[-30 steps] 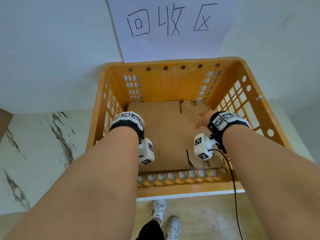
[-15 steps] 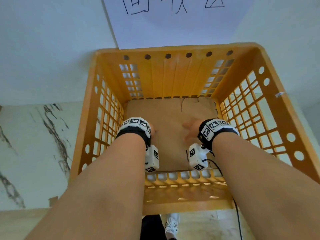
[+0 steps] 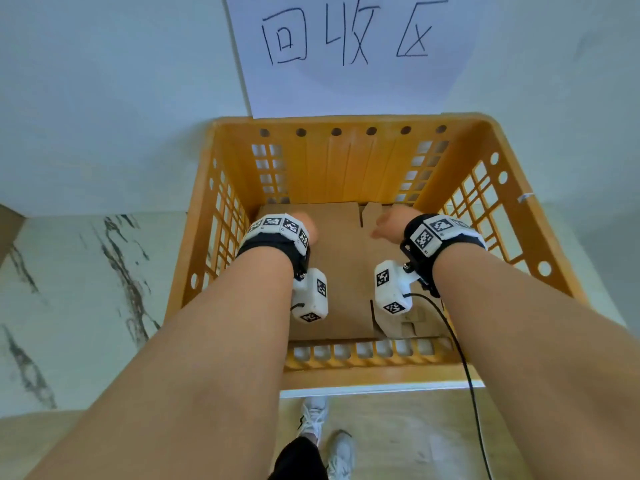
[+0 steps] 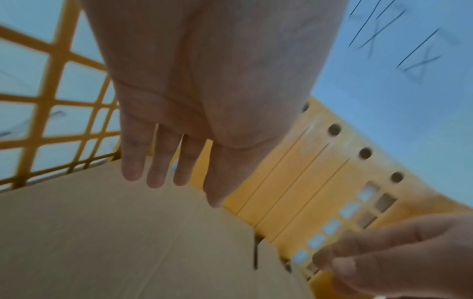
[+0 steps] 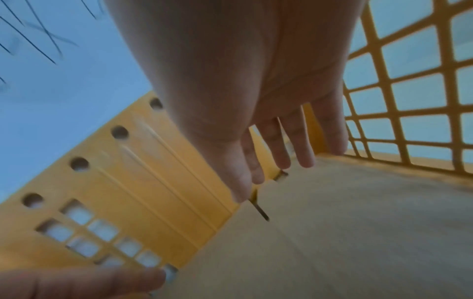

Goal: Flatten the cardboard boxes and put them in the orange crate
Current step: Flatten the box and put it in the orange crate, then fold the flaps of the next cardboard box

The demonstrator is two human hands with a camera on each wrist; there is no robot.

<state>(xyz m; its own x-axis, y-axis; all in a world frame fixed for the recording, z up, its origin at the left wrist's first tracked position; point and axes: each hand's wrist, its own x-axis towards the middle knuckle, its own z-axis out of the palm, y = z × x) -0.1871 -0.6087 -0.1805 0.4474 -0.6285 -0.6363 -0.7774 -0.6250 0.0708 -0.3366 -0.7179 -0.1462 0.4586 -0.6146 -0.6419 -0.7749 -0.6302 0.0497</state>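
Note:
Flattened brown cardboard (image 3: pixel 346 271) lies on the floor of the orange crate (image 3: pixel 349 161). Both my hands are inside the crate, above the cardboard. My left hand (image 3: pixel 304 226) hangs with straight fingers (image 4: pixel 156 161) just over the sheet (image 4: pixel 115 242), holding nothing. My right hand (image 3: pixel 389 225) is likewise open, its fingers (image 5: pixel 284 149) extended above the cardboard (image 5: pixel 345 232) near the slit between two flaps. Neither hand visibly presses the sheet in the wrist views.
The crate stands against a pale wall under a white paper sign (image 3: pixel 346 46) with handwritten characters. A marble-patterned panel (image 3: pixel 86 289) is to the left. My feet in white shoes (image 3: pixel 329 438) stand on the wooden floor in front of the crate. A black cable (image 3: pixel 464 358) trails from my right wrist.
Both hands have lifted slightly off the cardboard and moved toward the crate's far wall. My head has tilted back up, bringing the sign and the shoes into view again.

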